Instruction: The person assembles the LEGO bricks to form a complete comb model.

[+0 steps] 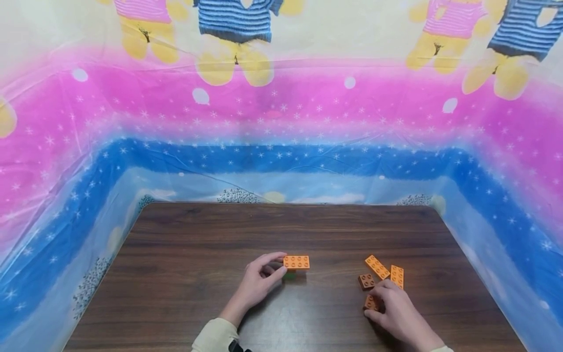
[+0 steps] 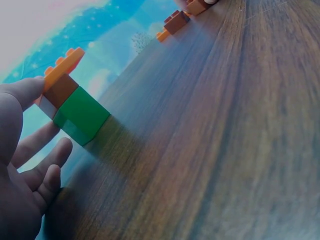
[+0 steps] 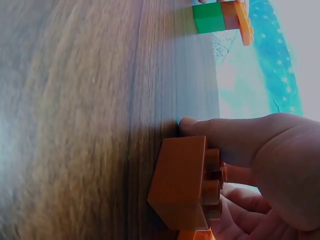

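A small stack stands on the table left of the right-hand bricks. Its base is a green brick [image 2: 82,117], a brown brick [image 2: 61,90] sits on that, and a flat orange eight-stud brick [image 1: 297,262] lies on top, jutting out to the right. My left hand [image 1: 260,278] holds the stack at its left end, thumb against the orange brick; the lower fingers stay loose. Over on the right, my right hand [image 1: 398,308] has thumb and fingers about a brown brick [image 3: 177,177] that rests on the table, studs up.
Beyond the right hand lie another brown brick [image 1: 366,280] and two flat orange bricks, one slanted [image 1: 377,267] and one nearer the right [image 1: 397,277]. The dark wooden table [image 1: 198,234] is bordered at the back and sides by a printed cloth [image 1: 281,159].
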The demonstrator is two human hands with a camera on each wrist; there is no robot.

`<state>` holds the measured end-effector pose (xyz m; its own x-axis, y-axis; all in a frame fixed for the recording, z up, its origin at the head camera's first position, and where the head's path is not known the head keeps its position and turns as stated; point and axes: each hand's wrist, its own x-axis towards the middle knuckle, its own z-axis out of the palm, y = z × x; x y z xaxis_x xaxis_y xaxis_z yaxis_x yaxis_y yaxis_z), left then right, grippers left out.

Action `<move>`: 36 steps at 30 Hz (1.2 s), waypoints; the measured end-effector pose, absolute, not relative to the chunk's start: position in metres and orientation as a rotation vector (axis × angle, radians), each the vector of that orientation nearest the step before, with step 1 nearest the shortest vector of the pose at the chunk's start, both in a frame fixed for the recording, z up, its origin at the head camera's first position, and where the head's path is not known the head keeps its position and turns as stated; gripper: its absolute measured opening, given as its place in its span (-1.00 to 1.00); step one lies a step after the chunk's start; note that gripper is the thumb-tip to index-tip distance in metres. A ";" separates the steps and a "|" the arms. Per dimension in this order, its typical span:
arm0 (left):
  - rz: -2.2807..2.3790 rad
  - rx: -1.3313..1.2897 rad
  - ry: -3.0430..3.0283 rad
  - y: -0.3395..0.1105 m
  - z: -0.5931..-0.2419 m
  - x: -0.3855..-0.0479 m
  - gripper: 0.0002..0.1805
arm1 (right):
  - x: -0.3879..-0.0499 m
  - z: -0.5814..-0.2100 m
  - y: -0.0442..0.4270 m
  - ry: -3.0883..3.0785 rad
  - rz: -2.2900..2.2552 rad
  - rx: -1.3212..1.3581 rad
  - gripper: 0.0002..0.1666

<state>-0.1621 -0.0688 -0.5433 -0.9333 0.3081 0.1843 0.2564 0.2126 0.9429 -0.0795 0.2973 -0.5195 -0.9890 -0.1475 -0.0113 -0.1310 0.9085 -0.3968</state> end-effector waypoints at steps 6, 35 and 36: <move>1.866 0.571 2.419 -0.069 -0.544 -0.161 -0.63 | -0.081 -0.517 0.297 3.034 -0.626 -0.183 -0.64; 1.880 0.576 2.407 -0.069 -0.544 -0.162 -0.61 | -0.092 -0.499 0.282 3.128 -0.721 -0.174 -0.61; 1.881 0.575 2.408 -0.069 -0.544 -0.162 -0.61 | -0.092 -0.498 0.280 3.141 -0.721 -0.186 -0.62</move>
<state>-0.1620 -0.0687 -0.5442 -0.9311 0.3058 0.1990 0.2671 0.2000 0.9427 -0.0922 0.2801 -0.4979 -0.9896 -0.0929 0.1097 -0.1314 0.8937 -0.4290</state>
